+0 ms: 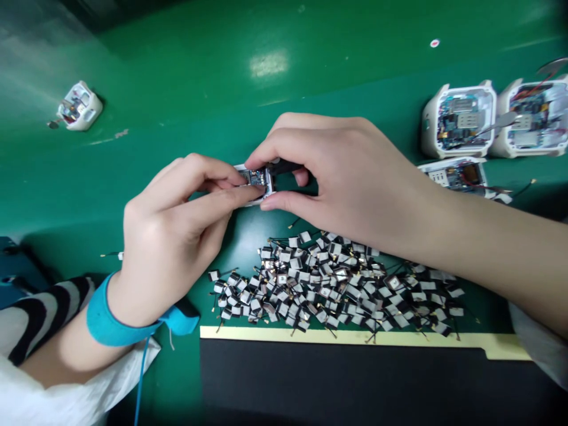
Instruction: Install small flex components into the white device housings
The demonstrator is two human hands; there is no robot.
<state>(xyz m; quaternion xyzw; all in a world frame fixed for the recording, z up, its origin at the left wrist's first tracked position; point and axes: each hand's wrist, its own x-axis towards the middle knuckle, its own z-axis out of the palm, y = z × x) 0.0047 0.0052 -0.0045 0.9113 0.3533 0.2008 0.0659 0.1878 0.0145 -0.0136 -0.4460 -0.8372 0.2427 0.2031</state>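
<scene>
A small white watch housing (256,177) with a circuit board inside is held between both hands, just above the green mat. My left hand (175,210) grips its left side, with the thumb and index finger reaching over the board. Across from it, my right hand (341,163) closes fingers and thumb on the right end. Something dark shows beneath the right fingers; I cannot make out what it is. Below the hands lies a heap of small antenna pieces (323,290), grey-white squares with short black cables and gold-coloured tips. A blue wrist strap (100,313) circles my left wrist.
At right stand several open white housings (428,121) with boards and loose wires, partly behind my right forearm. Another housing (86,112) lies at upper left. A yellow-edged black sheet (337,384) spans the front. A dark blue object (15,266) sits at the left edge.
</scene>
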